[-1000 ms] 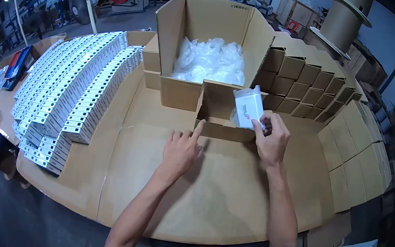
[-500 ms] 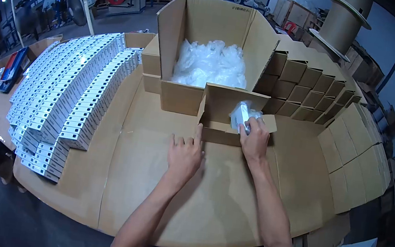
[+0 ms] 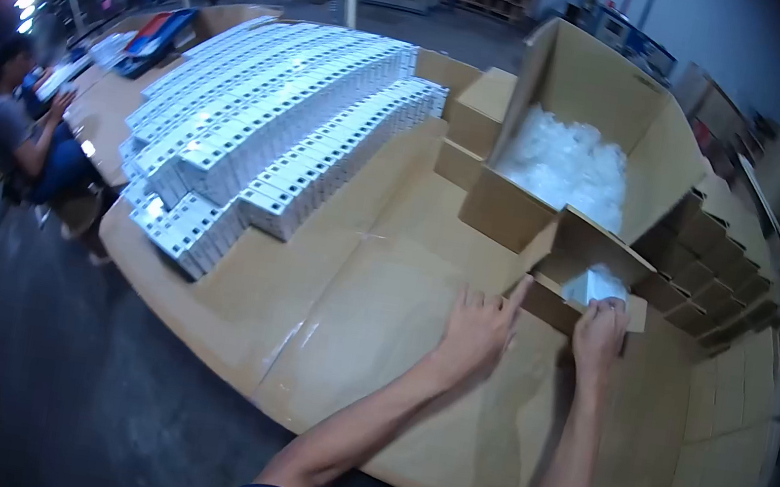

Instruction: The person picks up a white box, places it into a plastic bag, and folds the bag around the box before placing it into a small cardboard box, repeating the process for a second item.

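Note:
A small open cardboard carton (image 3: 552,308) stands on the cardboard-covered table, its flaps folded out. My right hand (image 3: 601,331) is closed on a small white box (image 3: 591,287) with clear plastic about it, at the carton's front right opening. How deep the box sits inside is hidden by the carton wall and my fingers. My left hand (image 3: 480,328) holds nothing. Its index finger stretches to the carton's front left corner, and the other fingers are loosely bent. Right behind stands a large open carton (image 3: 612,80) filled with crumpled clear plastic bags (image 3: 566,164).
Rows of stacked white boxes (image 3: 269,112) cover the table's left part. Folded brown cartons (image 3: 708,253) are stacked at the right. Beyond the far left edge sits another person (image 3: 22,127), near a blue and red tray (image 3: 154,41). Large spools stand at the back right.
My view has turned left, so the cartons appear further right and tilted. The white box sits somewhat lower in the small carton, still in my right hand. My left finger stays at the corner.

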{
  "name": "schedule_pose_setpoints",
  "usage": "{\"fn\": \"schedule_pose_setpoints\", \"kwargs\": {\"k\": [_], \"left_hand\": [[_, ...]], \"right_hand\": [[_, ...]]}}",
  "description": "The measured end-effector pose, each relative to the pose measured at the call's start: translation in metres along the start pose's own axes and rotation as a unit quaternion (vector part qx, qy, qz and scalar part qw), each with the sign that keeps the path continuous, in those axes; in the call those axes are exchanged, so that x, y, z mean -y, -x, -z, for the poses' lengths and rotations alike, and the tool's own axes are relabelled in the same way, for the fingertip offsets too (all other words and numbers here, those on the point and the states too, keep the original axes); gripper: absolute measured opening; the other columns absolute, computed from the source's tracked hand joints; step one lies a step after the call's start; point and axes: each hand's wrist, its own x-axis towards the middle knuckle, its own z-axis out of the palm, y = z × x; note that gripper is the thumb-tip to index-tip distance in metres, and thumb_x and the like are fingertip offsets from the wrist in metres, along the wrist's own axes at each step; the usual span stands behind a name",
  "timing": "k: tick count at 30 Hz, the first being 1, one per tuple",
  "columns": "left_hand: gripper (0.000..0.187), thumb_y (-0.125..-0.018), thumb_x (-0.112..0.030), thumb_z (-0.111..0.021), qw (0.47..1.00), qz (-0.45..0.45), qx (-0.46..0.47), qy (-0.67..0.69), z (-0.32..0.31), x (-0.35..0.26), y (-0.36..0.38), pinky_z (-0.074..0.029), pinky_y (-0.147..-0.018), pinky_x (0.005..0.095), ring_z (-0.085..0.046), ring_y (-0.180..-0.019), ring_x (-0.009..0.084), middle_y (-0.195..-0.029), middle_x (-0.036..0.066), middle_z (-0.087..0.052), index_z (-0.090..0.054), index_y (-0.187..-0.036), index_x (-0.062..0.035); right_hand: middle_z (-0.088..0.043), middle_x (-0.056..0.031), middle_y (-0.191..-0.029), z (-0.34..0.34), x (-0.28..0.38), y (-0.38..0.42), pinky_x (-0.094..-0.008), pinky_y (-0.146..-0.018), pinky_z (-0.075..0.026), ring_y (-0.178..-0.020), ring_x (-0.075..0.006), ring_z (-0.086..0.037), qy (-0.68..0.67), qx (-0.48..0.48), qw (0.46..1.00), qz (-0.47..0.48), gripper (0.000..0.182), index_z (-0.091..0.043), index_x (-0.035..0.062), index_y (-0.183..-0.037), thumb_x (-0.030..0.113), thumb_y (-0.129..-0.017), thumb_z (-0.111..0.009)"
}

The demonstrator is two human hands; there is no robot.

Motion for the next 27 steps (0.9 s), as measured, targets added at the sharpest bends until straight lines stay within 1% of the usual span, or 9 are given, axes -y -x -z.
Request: {"fn": "schedule_pose_setpoints", "kwargs": {"k": [2,5,7,10,13,16,20,24,27], "left_hand": [[0.088,-0.089,-0.031,-0.072,0.998,0.021,-0.012,0.064,0.027,0.010,0.024,-0.044,-0.104,0.0549,-0.067,-0.097,0.0327,-0.105,0.014,-0.070,-0.026,-0.162,-0.0125],[0.078,-0.089,-0.025,-0.072,0.984,0.065,-0.084,0.141,0.056,0.042,0.066,-0.045,-0.103,0.0510,-0.065,-0.099,0.0316,-0.108,0.012,-0.069,-0.036,-0.157,-0.0122],[0.068,-0.088,-0.021,-0.073,0.973,0.103,-0.148,0.147,0.085,0.073,0.098,-0.046,-0.103,0.0485,-0.064,-0.101,0.0310,-0.108,0.012,-0.068,-0.047,-0.150,-0.0108],[0.044,-0.086,-0.015,-0.074,0.950,0.192,-0.212,0.121,0.143,0.123,0.139,-0.046,-0.101,0.0461,-0.063,-0.109,0.0323,-0.111,0.012,-0.068,-0.064,-0.128,-0.0073],[0.033,-0.085,-0.010,-0.074,0.932,0.240,-0.271,0.028,0.184,0.171,0.163,-0.047,-0.101,0.0445,-0.061,-0.112,0.0338,-0.115,0.014,-0.067,-0.067,-0.117,-0.0048],[0.038,-0.084,-0.004,-0.072,0.919,0.220,-0.326,-0.039,0.203,0.232,0.166,-0.047,-0.102,0.0444,-0.058,-0.116,0.0341,-0.120,0.015,-0.065,-0.064,-0.121,-0.0047],[0.055,-0.082,-0.001,-0.071,0.925,0.190,-0.308,-0.115,0.220,0.282,0.148,-0.045,-0.104,0.0441,-0.056,-0.123,0.0329,-0.131,0.010,-0.062,-0.056,-0.135,-0.0062],[0.059,-0.082,-0.001,-0.071,0.933,0.159,-0.267,-0.180,0.212,0.321,0.134,-0.045,-0.105,0.0451,-0.056,-0.124,0.0313,-0.130,0.009,-0.063,-0.056,-0.139,-0.0081],[0.057,-0.082,-0.001,-0.071,0.937,0.162,-0.274,-0.144,0.216,0.325,0.135,-0.045,-0.104,0.0452,-0.056,-0.123,0.0305,-0.128,0.008,-0.064,-0.058,-0.137,-0.0082]], "right_hand": [[-0.058,-0.0203,-0.133,-0.008,-0.010,0.011,-0.0536,-0.101,-0.046,-0.120,-0.0421,-0.054,0.049,0.009,0.999,-0.013,0.033,-0.073,-0.0008,-0.110,0.022,-0.101,-0.051],[-0.044,-0.0184,-0.155,0.009,0.011,0.014,-0.0535,-0.112,-0.040,-0.140,-0.0427,-0.042,0.108,0.116,0.986,-0.057,0.046,-0.064,0.0041,-0.136,0.030,-0.105,-0.044],[-0.040,-0.0196,-0.157,0.014,0.032,0.020,-0.0539,-0.114,-0.037,-0.142,-0.0439,-0.038,0.112,0.115,0.983,-0.089,0.049,-0.055,0.0058,-0.145,0.029,-0.102,-0.050],[-0.037,-0.0220,-0.158,0.020,0.067,0.018,-0.0530,-0.117,-0.033,-0.144,-0.0449,-0.035,0.052,-0.064,0.996,-0.038,0.057,-0.045,0.0036,-0.150,0.023,-0.098,-0.056],[-0.039,-0.0239,-0.156,0.009,0.114,0.006,-0.0529,-0.118,-0.029,-0.143,-0.0446,-0.037,-0.100,-0.048,0.984,0.136,0.062,-0.042,-0.0001,-0.150,0.015,-0.093,-0.060],[-0.041,-0.0246,-0.154,0.017,0.207,0.007,-0.0501,-0.119,-0.029,-0.140,-0.0445,-0.039,-0.185,0.079,0.934,0.295,0.063,-0.044,0.0007,-0.147,0.011,-0.088,-0.064],[-0.043,-0.0211,-0.152,0.013,0.324,0.008,-0.0495,-0.118,-0.033,-0.139,-0.0430,-0.040,-0.214,0.184,0.846,0.452,0.068,-0.042,0.0026,-0.147,0.012,-0.085,-0.068],[-0.045,-0.0194,-0.151,-0.017,0.414,-0.004,-0.0504,-0.111,-0.041,-0.135,-0.0404,-0.045,-0.254,0.175,0.797,0.519,0.065,-0.044,0.0043,-0.146,0.008,-0.084,-0.065],[-0.045,-0.0171,-0.152,-0.031,0.459,-0.012,-0.0529,-0.105,-0.045,-0.134,-0.0401,-0.046,-0.256,0.179,0.808,0.499,0.067,-0.045,0.0059,-0.145,0.003,-0.081,-0.063]]}}
